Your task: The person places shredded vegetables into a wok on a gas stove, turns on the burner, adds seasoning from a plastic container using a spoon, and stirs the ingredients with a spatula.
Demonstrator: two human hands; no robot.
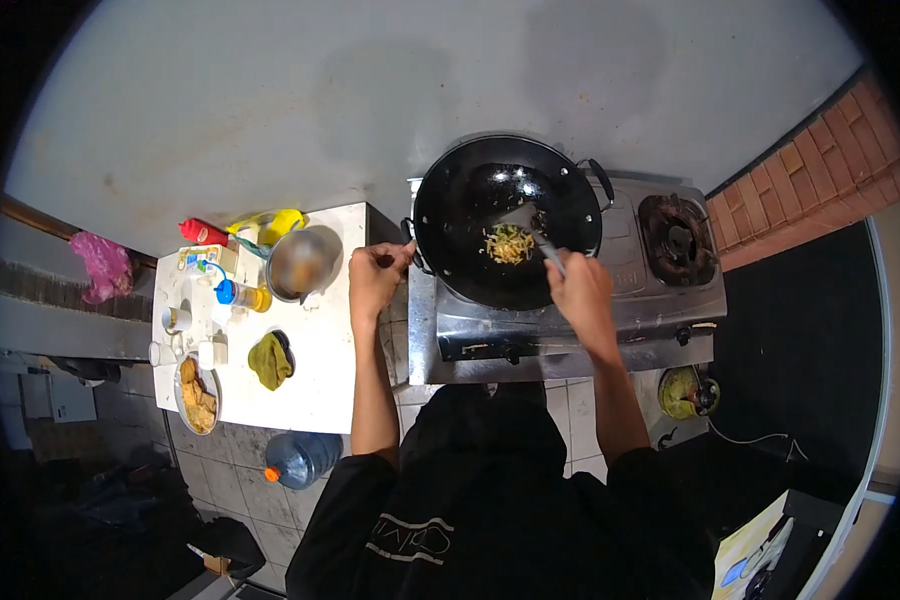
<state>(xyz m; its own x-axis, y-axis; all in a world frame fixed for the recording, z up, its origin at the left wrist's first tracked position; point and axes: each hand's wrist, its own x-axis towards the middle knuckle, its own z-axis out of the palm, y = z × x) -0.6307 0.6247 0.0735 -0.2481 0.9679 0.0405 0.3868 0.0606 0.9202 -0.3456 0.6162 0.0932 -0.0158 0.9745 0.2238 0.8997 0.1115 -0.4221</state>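
Note:
A black wok (460, 190) sits on the left burner of a steel gas stove. Chopped, pale yellow-green food (510, 243) lies in a small heap near its middle. My right hand (580, 290) is closed around the handle of a spatula (520, 214), whose blade rests in the wok beside the food. At the wok's left side, my left hand (378, 278) has its fingers curled, with the fingertips on the left loop handle (410, 232). The right loop handle (599, 182) is free of any hand.
The right burner (678, 240) is bare. On the white table (320, 390) at left are a metal bowl (304, 264), a red bottle (202, 233), a green cloth (269, 361) and a plate of fried food (198, 398). A water jug (304, 459) lies below.

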